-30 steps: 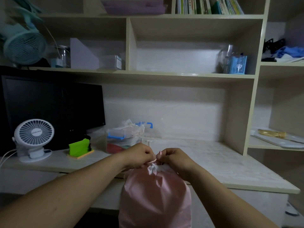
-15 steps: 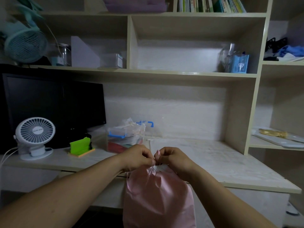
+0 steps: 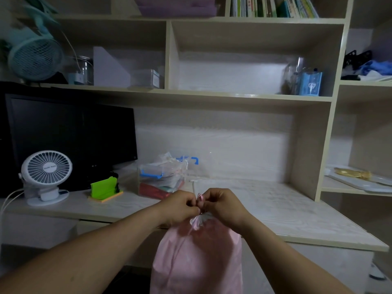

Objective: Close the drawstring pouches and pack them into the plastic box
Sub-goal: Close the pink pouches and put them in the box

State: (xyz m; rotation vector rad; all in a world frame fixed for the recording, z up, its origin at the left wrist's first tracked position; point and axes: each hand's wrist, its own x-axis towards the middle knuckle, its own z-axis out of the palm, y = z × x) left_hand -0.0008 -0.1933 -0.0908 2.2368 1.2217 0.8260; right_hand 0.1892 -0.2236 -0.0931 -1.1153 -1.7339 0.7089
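Far on the desk point(image 3: 275, 209), right of the white desk fan point(image 3: 47, 177) and monitor point(image 3: 72, 141), sits the clear plastic box point(image 3: 161, 181), while my left hand point(image 3: 180, 206) and right hand point(image 3: 222, 205) pinch the drawstring point(image 3: 199, 197) above the gathered neck of the near pink drawstring pouch point(image 3: 197, 257), its bottom cut off.

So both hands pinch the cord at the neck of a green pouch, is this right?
Not quite: the head view shows the pouch is pink, not green. The left hand and right hand do pinch the cord at its neck.
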